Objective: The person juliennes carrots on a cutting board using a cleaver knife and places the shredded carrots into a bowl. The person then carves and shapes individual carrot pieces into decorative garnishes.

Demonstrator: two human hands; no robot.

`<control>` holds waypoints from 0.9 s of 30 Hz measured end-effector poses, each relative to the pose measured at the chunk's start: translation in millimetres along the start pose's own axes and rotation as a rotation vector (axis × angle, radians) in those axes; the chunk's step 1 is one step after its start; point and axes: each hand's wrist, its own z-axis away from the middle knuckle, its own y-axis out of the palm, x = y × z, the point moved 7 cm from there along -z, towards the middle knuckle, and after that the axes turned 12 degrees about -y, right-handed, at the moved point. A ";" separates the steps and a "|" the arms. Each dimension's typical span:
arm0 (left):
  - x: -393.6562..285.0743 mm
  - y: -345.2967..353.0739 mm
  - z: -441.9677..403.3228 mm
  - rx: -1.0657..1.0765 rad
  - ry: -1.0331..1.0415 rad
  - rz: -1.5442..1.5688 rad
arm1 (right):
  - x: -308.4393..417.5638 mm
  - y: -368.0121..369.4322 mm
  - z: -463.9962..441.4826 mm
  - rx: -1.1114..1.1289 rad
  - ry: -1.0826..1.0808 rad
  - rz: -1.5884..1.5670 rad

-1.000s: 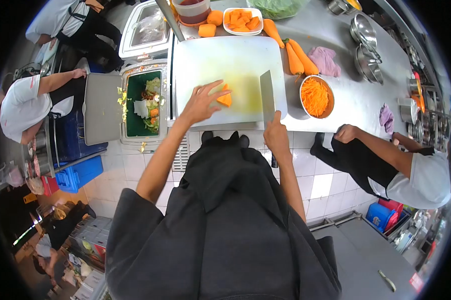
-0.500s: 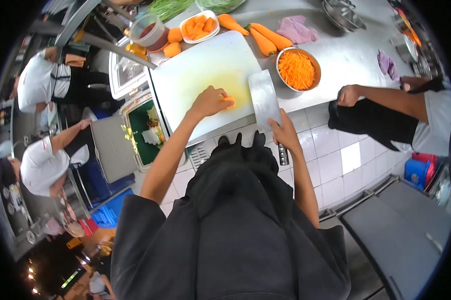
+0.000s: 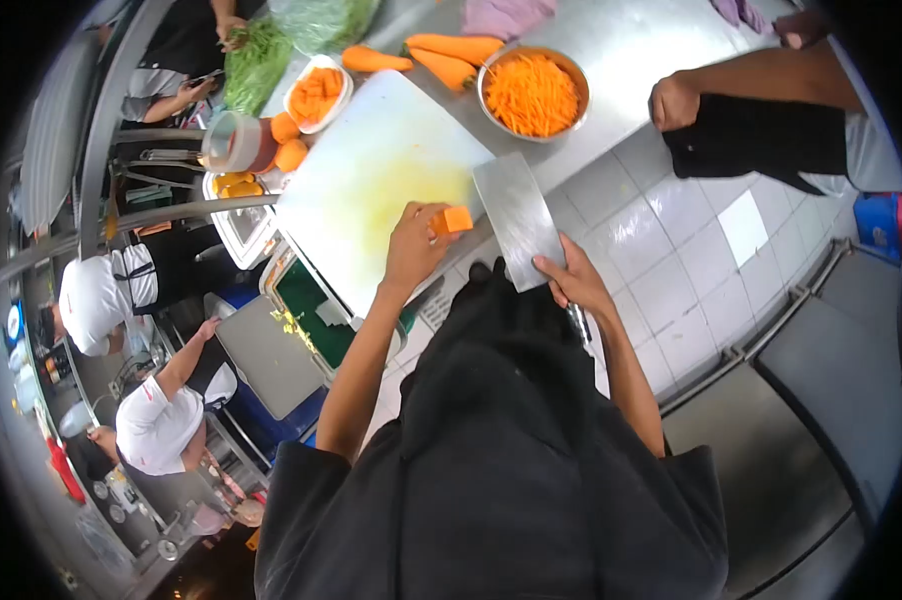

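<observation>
My left hand (image 3: pixel 416 245) is closed on an orange carrot piece (image 3: pixel 452 220), held over the near edge of the white cutting board (image 3: pixel 346 150). Wrapped round the handle of a broad cleaver (image 3: pixel 519 215) is my right hand (image 3: pixel 576 275); the blade's tip overlaps the board's right corner. A yellow-green stain marks the board. Beyond its right side stands a steel bowl (image 3: pixel 583 92) full of shredded carrot (image 3: pixel 533 95). Several whole carrots (image 3: pixel 455 47) lie behind the board, near a white tub of carrot chunks (image 3: pixel 316 96).
A co-worker's fist (image 3: pixel 675 102) is at the right by the counter. Left of the board are a lidded green bin (image 3: pixel 306 300), a container of red liquid (image 3: pixel 239 142) and metal poles. Other people work at the left. Bagged greens (image 3: pixel 321 22) lie at the back.
The view has turned and shifted right. My left hand, open over the carrot piece a second ago, has taken hold of it and lifted it. The cleaver has tilted, its broad face now showing.
</observation>
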 end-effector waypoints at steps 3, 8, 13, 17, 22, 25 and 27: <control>-17.2 14.2 3.5 -0.036 -0.035 0.147 | -13.6 -5.7 8.6 -0.026 -0.002 -0.122; -33.6 2.9 8.0 -0.101 -0.158 0.168 | -25.9 -5.1 15.1 -0.105 -0.003 -0.164; -62.6 0.4 9.5 -0.100 0.487 -0.354 | -32.7 0.3 21.4 -0.073 0.022 -0.266; -25.7 10.3 -5.8 0.037 0.364 -0.291 | -25.6 0.3 17.0 -0.069 -0.028 -0.265; 39.5 -25.0 3.0 -0.284 0.035 0.442 | 21.8 22.0 1.6 -0.008 -0.051 -0.081; 58.8 -34.2 15.1 -0.375 0.007 0.523 | 42.6 40.6 -15.8 0.028 -0.122 0.024; 46.0 -43.9 23.3 -0.453 0.174 0.231 | 46.3 51.8 -25.7 0.066 -0.080 0.089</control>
